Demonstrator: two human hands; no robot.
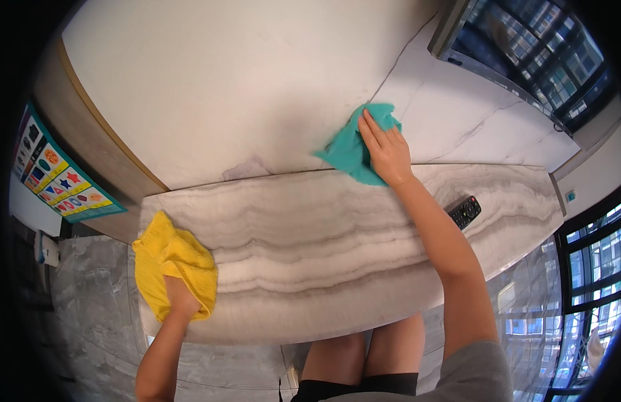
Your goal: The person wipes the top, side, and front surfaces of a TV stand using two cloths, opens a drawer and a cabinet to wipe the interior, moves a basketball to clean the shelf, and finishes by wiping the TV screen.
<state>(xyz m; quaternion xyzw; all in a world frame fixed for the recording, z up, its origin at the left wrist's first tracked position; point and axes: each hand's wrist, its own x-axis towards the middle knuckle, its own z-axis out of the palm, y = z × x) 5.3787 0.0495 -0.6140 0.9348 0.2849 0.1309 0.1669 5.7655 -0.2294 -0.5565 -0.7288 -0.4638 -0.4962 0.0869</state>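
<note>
Left hand (181,299): under the yellow cloth (173,264) at the counter's (324,248) left end; fingers hidden, state unclear.
Right hand (385,151): fingers together, flat on the teal cloth (354,151), pressed against the white wall (223,87).
Remote (464,212): on the counter, right.

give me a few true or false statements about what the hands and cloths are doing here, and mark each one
1. The right hand presses a teal cloth against the white wall. True.
2. The left hand rests on a red cloth. False: the cloth is a yellow cloth, on the left end of the marble counter.
3. A black remote control lies on the counter, right of the right forearm. True.
4. The two cloths overlap. False: they are far apart, one on the wall, one on the counter.
5. The remote control is under the yellow cloth. False: it lies uncovered, toward the opposite end.
</note>
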